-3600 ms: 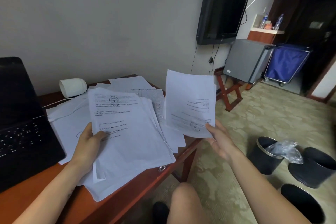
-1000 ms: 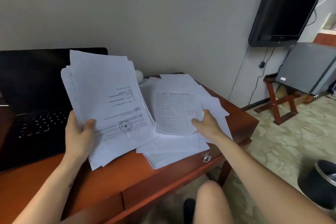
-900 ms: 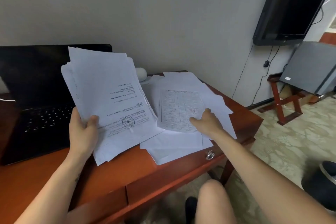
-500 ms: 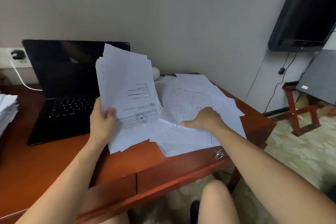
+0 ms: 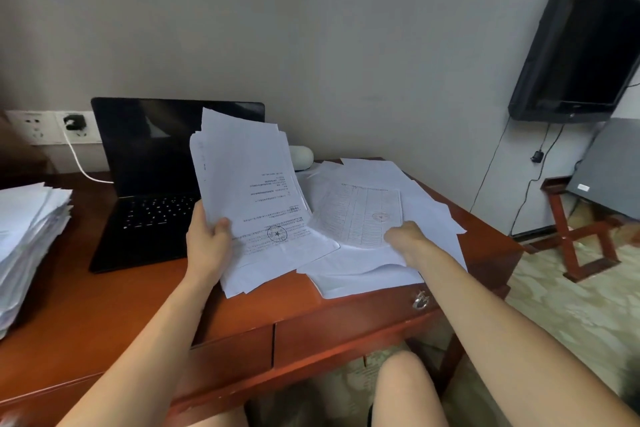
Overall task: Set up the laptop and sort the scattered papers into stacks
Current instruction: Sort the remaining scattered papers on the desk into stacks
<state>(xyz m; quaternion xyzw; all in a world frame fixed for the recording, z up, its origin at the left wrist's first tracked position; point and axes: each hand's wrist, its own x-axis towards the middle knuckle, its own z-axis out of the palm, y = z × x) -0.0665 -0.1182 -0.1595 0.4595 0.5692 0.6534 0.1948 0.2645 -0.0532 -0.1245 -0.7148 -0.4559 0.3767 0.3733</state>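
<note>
Where the surface [image 5: 121,305] runs off to the left, a tall, uneven stack of papers [image 5: 27,246] sits at its edge. Behind it a white cable [image 5: 81,166] drops from a wall socket [image 5: 74,123] towards the laptop [image 5: 156,184], which stands open with a dark screen against the wall. Just right of the keyboard, the left hand [image 5: 207,246] grips a thick sheaf of papers [image 5: 249,184], thumb on the front page, the sheaf tilted up in front of the screen's right side. A white roll [image 5: 301,157] peeks out behind it. Further right, loose papers [image 5: 433,218] lie spread over the surface's right end. On top of them is a printed sheet [image 5: 360,215] with a table and a red stamp. The right hand [image 5: 405,239] holds its near edge, fingers curled. A television [image 5: 578,52] hangs on the wall at far right.
</note>
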